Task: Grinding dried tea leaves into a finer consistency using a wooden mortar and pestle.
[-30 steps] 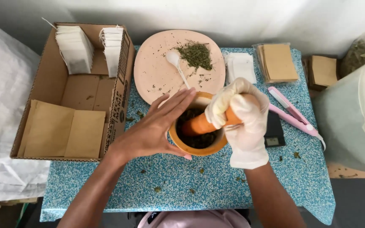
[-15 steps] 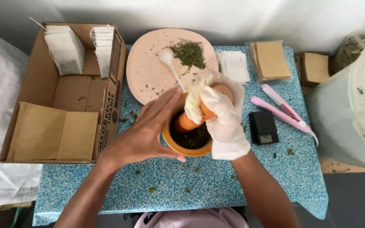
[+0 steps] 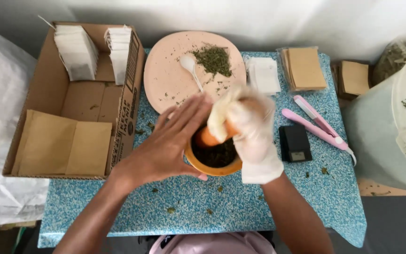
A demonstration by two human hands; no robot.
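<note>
An orange mortar [image 3: 214, 168] with dark crushed herb inside stands on the blue speckled table [image 3: 259, 207]. My bare left hand [image 3: 167, 143] lies flat against the mortar's left side, fingers spread and steadying it. My right hand [image 3: 252, 134], in a white glove, is closed around an orange pestle [image 3: 207, 138] whose tip is down in the bowl. The glove is motion-blurred.
A pink plate [image 3: 170, 80] with dried green herb [image 3: 214, 59] and a white spoon [image 3: 190, 66] sits behind the mortar. A cardboard box [image 3: 128, 103] with white sachets and brown envelopes is left. A small black scale [image 3: 295, 143], pink tool [image 3: 316, 124], brown packets [image 3: 304, 68] and a white bucket [image 3: 391, 122] are right.
My gloved right hand has worked the pestle around inside the mortar, shifting slightly left. My left hand stays on the mortar's side. The camera view has drifted a little.
</note>
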